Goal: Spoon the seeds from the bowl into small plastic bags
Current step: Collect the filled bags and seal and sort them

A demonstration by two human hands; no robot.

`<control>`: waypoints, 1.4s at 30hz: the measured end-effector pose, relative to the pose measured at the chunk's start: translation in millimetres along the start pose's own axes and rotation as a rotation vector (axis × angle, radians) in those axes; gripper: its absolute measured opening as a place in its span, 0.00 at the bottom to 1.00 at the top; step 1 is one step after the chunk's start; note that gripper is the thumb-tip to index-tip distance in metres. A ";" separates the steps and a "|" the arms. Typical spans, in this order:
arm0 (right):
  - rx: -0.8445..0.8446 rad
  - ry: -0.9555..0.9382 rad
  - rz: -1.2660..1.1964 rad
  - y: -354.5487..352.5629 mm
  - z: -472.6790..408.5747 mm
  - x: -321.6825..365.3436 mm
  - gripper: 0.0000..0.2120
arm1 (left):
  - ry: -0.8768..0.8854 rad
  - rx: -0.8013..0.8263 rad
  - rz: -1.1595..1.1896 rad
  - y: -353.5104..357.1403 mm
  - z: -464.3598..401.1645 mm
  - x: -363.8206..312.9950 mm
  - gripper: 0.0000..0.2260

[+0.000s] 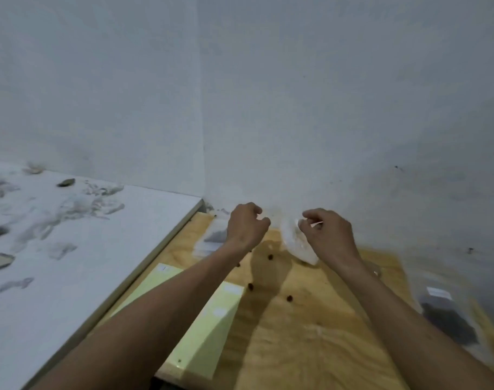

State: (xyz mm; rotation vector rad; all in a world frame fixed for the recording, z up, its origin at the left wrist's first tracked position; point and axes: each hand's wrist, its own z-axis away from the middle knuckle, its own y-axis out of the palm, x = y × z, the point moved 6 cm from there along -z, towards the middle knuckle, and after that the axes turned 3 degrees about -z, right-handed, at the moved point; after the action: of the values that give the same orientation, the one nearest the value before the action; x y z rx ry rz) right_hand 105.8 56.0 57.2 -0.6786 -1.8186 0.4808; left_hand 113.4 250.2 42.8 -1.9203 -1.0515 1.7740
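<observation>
The view is blurred. At the far end of the wooden table (310,333), a small clear plastic bag (296,244) hangs between my two hands, close to the wall. My right hand (329,235) pinches its upper edge, fingers curled. My left hand (247,225) is curled at the bag's other side and seems to pinch its faint top edge. Several dark loose seeds (270,257) lie scattered on the wood below the hands. No bowl or spoon is in view.
A filled bag (215,237) lies behind my left hand, and another bag of dark seeds (448,319) lies at the table's right edge. Pale yellow sheets (212,319) lie under my left forearm. A white surface (71,263) with plastic scraps adjoins on the left.
</observation>
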 end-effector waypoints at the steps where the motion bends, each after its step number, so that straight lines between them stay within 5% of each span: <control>1: 0.027 -0.034 -0.007 15.3 -1.4 12.5 0.11 | -0.025 -0.016 -0.095 -8.6 -8.1 17.5 0.17; 4: 0.157 -0.067 0.039 66.7 -1.7 39.6 0.09 | -0.183 0.003 -0.373 -29.2 -24.2 73.4 0.18; 7: 0.281 0.090 0.088 114.2 -2.2 40.1 0.19 | -0.288 0.105 -0.391 -36.3 -26.8 117.0 0.22; 14: 0.298 0.468 -0.149 157.2 -3.4 27.4 0.09 | -0.313 0.046 -0.007 -49.6 -18.3 144.4 0.06; 16: 0.287 0.543 -0.283 156.9 -2.8 27.3 0.04 | -0.347 -0.008 0.169 -53.5 -17.5 149.1 0.13; 21: 0.289 0.476 -0.498 148.7 -1.2 41.7 0.05 | -0.366 -0.117 0.604 -77.7 -15.7 147.2 0.14; 25: 0.350 0.364 -0.570 147.0 7.2 69.4 0.06 | -0.237 -0.144 0.672 -113.1 -10.3 134.5 0.13; 35: 0.715 -0.070 0.103 200.3 73.1 116.4 0.10 | -0.202 -0.350 0.709 -162.3 28.9 159.0 0.05; 42: 0.637 -0.046 0.341 216.7 91.9 128.8 0.10 | -0.208 -0.380 0.702 -175.3 51.9 171.4 0.05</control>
State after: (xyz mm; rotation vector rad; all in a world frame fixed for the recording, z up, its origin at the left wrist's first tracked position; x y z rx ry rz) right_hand 33.9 304.0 -15.8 -0.5260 -1.4651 1.2447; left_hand 4.7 475.6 29.0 -2.6169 -0.8821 2.3044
